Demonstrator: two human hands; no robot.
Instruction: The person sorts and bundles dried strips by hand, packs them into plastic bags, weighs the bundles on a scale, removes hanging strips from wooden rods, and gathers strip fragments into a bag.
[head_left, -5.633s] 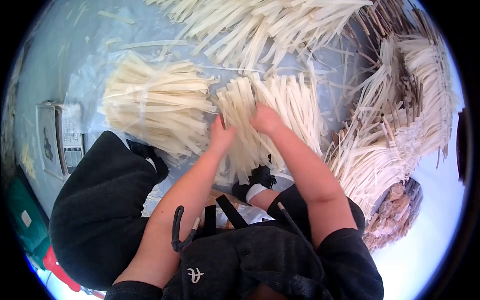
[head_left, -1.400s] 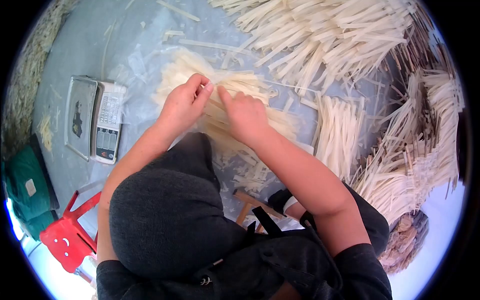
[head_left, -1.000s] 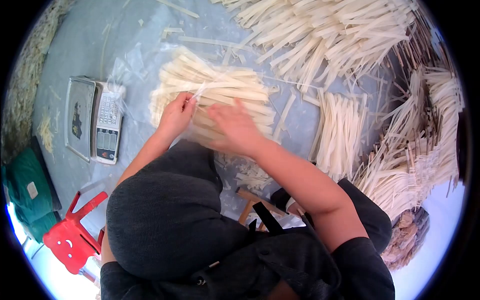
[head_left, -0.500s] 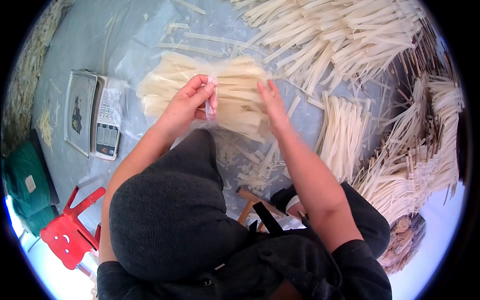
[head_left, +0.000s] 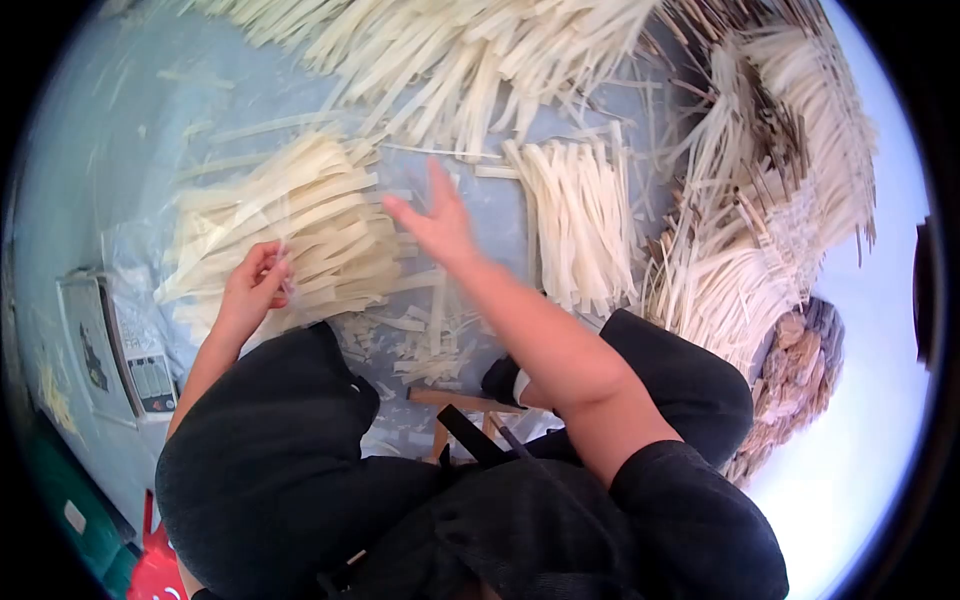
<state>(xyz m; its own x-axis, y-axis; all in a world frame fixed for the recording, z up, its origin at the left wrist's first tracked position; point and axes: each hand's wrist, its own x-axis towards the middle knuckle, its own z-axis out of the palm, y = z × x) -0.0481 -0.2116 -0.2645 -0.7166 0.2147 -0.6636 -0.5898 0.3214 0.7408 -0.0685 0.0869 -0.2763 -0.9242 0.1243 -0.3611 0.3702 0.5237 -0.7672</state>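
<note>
A wide bundle of pale flat strips [head_left: 340, 230] lies on the sheet at the left, with clear plastic around its middle. My left hand [head_left: 255, 287] is at the bundle's near side, its fingers closed on the edge of the clear plastic [head_left: 288, 270]. Off the bundle's right end, my right hand [head_left: 437, 222] is raised with thumb and fingers spread, holding nothing. A smaller bunch of strips [head_left: 578, 225] lies to the right of that hand.
A scale [head_left: 110, 350] stands at the left, partly under plastic. A large strip pile [head_left: 450, 60] lies at the top, and strips with brown sticks [head_left: 735, 290] at the right. Brown pieces [head_left: 795, 385], a red stool [head_left: 155, 570] and a green bag [head_left: 75, 500] are at the edges.
The view has swung right, so things appear further left. My right hand has moved off the bundle's right end and is spread. My left hand stays at the plastic, lower on the bundle.
</note>
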